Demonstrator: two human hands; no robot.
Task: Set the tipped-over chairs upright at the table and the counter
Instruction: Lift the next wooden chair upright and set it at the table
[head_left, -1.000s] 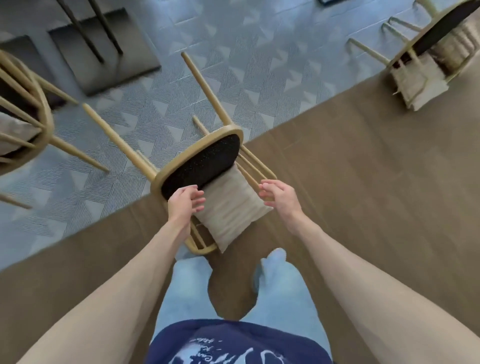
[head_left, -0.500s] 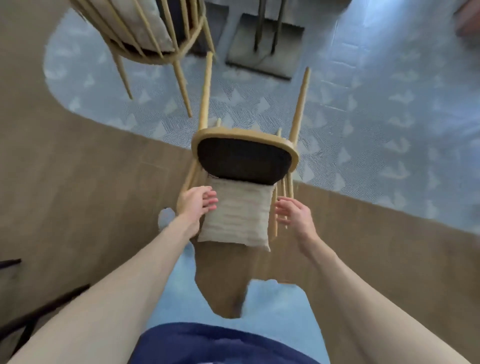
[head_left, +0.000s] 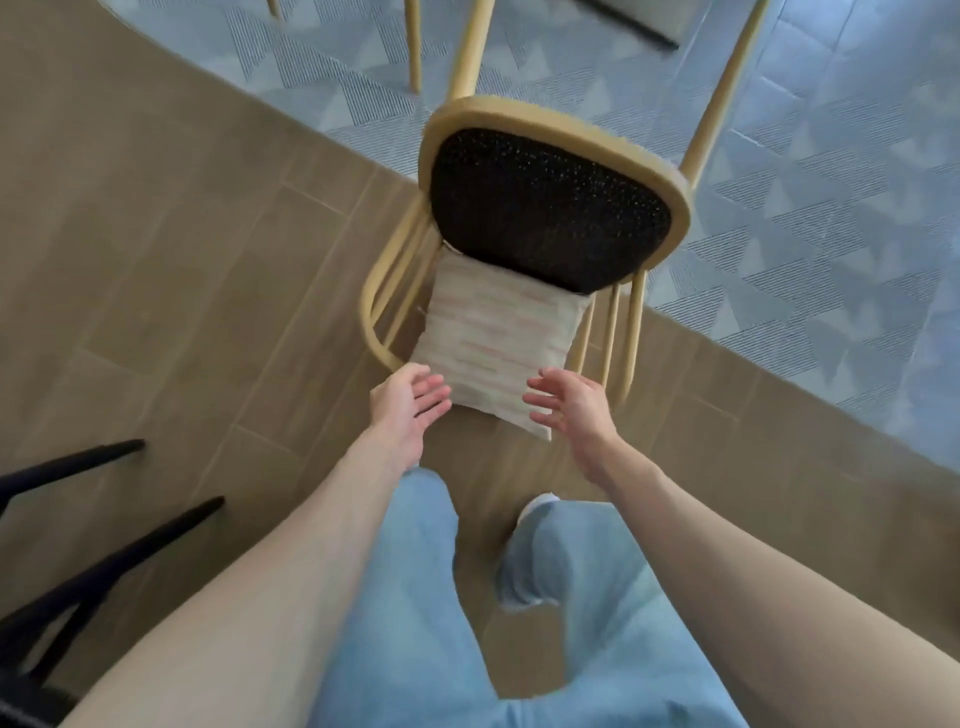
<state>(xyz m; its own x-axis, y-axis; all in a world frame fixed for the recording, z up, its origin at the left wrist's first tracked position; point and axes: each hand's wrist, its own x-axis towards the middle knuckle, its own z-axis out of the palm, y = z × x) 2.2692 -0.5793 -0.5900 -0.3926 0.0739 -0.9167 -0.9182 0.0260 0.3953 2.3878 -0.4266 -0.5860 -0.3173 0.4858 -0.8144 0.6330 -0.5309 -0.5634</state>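
Your left hand (head_left: 410, 405) and right hand (head_left: 571, 405) both have a loose, empty grip, fingers straight, flanking the cushion (head_left: 498, 353). Tipped chair (head_left: 550, 208) lies on its back (legs toward the rug (head_left: 831, 234)).

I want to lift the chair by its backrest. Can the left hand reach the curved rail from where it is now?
Probably yes. The left hand is open beside the rail, and nothing lies between them; the cushion sits to its right.
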